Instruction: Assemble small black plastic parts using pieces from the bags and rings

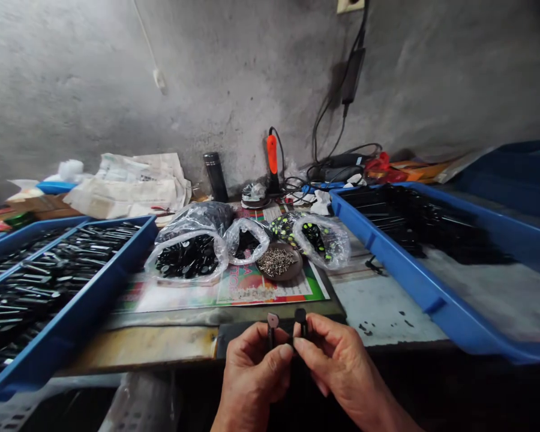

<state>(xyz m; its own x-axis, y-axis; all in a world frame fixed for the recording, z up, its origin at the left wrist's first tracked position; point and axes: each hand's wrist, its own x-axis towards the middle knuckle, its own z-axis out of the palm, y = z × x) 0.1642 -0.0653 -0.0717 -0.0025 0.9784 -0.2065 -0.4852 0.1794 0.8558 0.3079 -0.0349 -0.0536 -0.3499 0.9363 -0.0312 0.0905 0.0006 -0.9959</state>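
My left hand point(255, 363) is closed in a pinch on a small black part with a pale tip point(272, 324), held upright at the table's front edge. Touching it from the right, my right hand point(337, 360) pinches a second small black part point(300, 318). The two parts stand side by side, close together. Just beyond them lie a round dish of small metal screws point(278, 262) and open plastic bags of black parts point(189, 257), one bag point(320, 239) holding black pieces with green dots.
A blue tray point(78, 312) of long black parts sits at the left, another blue tray point(387, 255) at the right. An orange-handled tool point(272, 157), a dark cylinder flask point(216, 176), cables and papers point(130, 183) lie along the grey wall.
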